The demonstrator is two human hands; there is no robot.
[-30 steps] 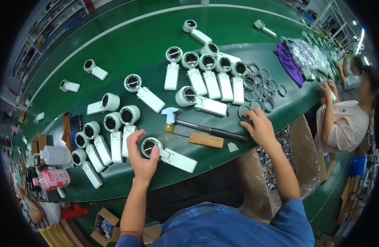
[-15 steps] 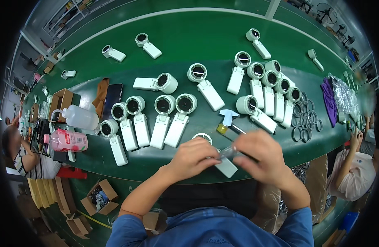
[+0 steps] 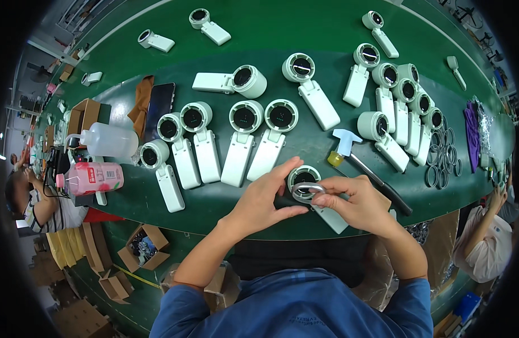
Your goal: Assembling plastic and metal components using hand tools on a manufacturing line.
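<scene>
Head: right hand (image 3: 360, 201) pinches a ring (image 3: 300, 199), best held level; spread left hand (image 3: 264, 200) should steady the fan (image 3: 302, 177).

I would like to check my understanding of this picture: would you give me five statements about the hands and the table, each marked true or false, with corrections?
1. The right hand holds a grey ring. True.
2. The hammer has a light blue and yellow head. True.
3. The pink bottle is to the right of the hammer. False: the pink bottle is to the left of it.
4. The left hand grips the hammer. False: the left hand is spread open beside a pale gadget.
5. The purple cloth lies to the right of the loose rings. True.
</scene>
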